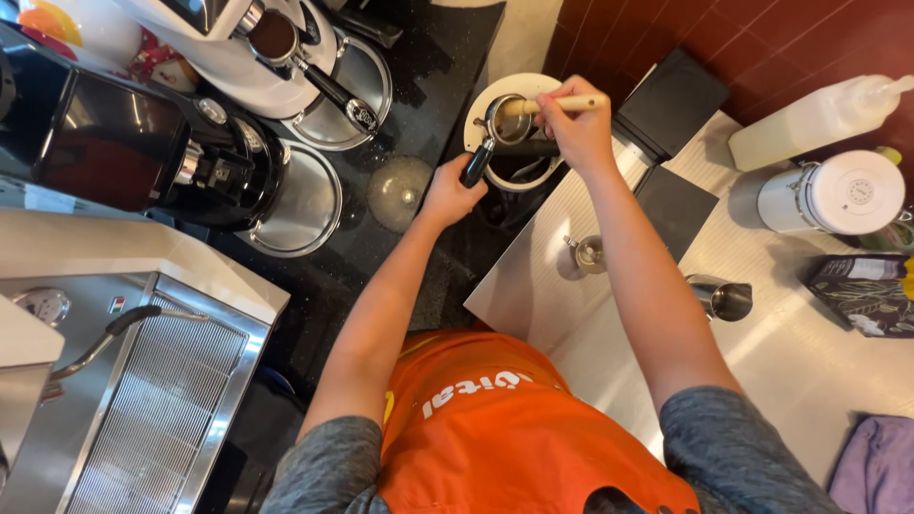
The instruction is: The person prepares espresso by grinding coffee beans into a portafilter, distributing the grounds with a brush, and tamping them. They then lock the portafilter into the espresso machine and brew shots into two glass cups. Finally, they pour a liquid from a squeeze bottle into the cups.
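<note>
Counter: steel, carrying jugs to the right.
Bin: round, far, set below to catch grounds.
Portafilter: over the bin, left hand clenched on its handle.
Brush: right hand fingers grasping it, sweeping the basket.

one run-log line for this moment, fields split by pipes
left hand: grips portafilter handle | right hand: holds wooden-handled brush at its basket | below: round knock bin | steel counter right

Purple cloth (perhaps a towel) is edge-cropped.
</note>
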